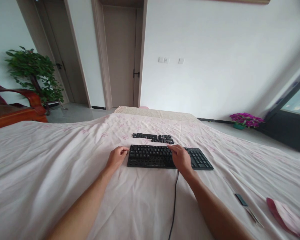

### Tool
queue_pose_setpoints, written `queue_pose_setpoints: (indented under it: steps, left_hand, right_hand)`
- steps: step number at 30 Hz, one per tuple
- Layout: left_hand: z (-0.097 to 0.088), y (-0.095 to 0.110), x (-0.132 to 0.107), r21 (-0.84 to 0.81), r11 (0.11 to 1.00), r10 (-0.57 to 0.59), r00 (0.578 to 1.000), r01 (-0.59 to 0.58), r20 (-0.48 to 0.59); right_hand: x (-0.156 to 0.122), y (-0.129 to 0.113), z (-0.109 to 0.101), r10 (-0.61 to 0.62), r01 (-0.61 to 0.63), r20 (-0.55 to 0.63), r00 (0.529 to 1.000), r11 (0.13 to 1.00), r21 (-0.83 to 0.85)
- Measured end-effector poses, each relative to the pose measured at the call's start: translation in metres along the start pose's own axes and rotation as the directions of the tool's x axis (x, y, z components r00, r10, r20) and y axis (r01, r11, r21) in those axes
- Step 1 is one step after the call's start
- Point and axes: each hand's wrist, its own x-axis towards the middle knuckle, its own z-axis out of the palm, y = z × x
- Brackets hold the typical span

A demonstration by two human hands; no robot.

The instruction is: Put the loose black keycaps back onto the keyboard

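A black keyboard (150, 156) lies flat on the patterned cloth, its lower rows of keys stripped of keycaps. Curled at its upper left corner is my left hand (116, 157), with the fingertips against the edge. My right hand (182, 159) reaches over the right part of the keyboard, fingers pinched together near the top edge; whatever is between them, if anything, is too small to make out. Behind the keyboard, loose black keycaps (150, 136) lie in uneven rows, one of them a long bar. A black cable (175, 200) runs from the keyboard's front edge towards me.
The pale cloth (140, 206) has wrinkles. At right lie a dark-handled tool with thin metal prongs (242, 200) and a pink cloth (287, 215). Beyond stand a wooden chair (27, 106), a green plant (32, 73), doors (120, 56) and purple flowers (246, 119).
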Motion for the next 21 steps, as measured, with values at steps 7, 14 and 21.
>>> queue_pose_setpoints:
  steps: [7, 14, 21]
  left_hand:
    - [0.003, -0.001, 0.000, 0.117, 0.991, 0.066, 0.998, -0.065, -0.010]
    - [0.007, 0.003, 0.006, 0.238, 0.969, 0.064, 0.998, -0.062, -0.001]
    - [0.008, 0.010, 0.006, 0.283, 0.959, 0.024, 1.000, -0.025, 0.008]
  right_hand:
    - [-0.012, 0.077, -0.020, 0.377, -0.450, -0.273, 0.885, 0.843, -0.296]
    - [-0.012, 0.103, -0.017, 0.661, -0.690, -0.199, 0.724, 0.684, -0.238]
    - [-0.014, 0.109, -0.018, 0.678, -0.705, -0.192, 0.710, 0.684, -0.188]
